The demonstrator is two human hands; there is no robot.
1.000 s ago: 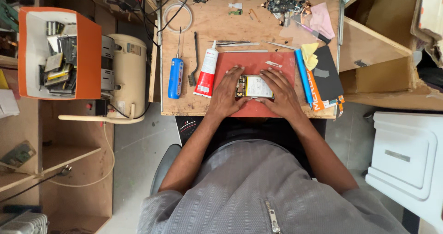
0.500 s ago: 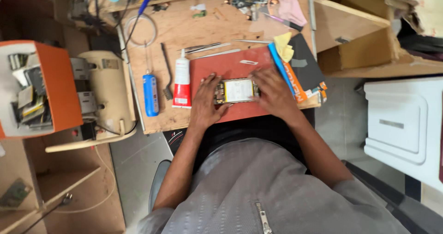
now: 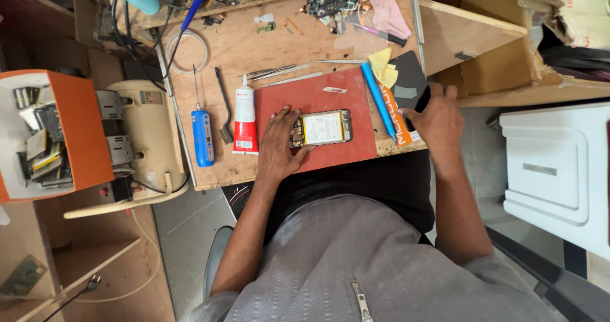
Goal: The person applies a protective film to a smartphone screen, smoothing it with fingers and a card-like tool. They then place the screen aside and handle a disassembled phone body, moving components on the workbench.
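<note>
Bench edge: the wooden bench [image 3: 210,49] ends just below the red mat [image 3: 318,106]; the mat's near edge sits almost flush with the bench's front edge, against the person's lap.
Open room: bare wood lies above the mat, between the glue tube [image 3: 244,120] and the heap of small parts [image 3: 330,1]; bare red mat shows above and below the phone.
Left side: blue tool [image 3: 203,138], black brush [image 3: 223,109] and glue tube lie side by side, left of the mat, near the left hand.
Right side: blue stick [image 3: 378,98], yellow cloth [image 3: 384,71] and dark pad [image 3: 410,84] crowd the bench's right edge; a wooden box [image 3: 489,49] stands just beyond.
Phone: the phone [image 3: 323,129] lies flat near the middle of the mat, back cover off, pale battery in the centre, circuit parts bare at its left end.
Left hand: the left hand [image 3: 279,141] rests flat on the mat, fingers spread apart, fingertips touching the phone's left end.
Right hand: the right hand [image 3: 438,122] is well apart from the phone, at the bench's right edge, fingers loosely spread over the dark pad; whether it grips anything cannot be told.
</note>
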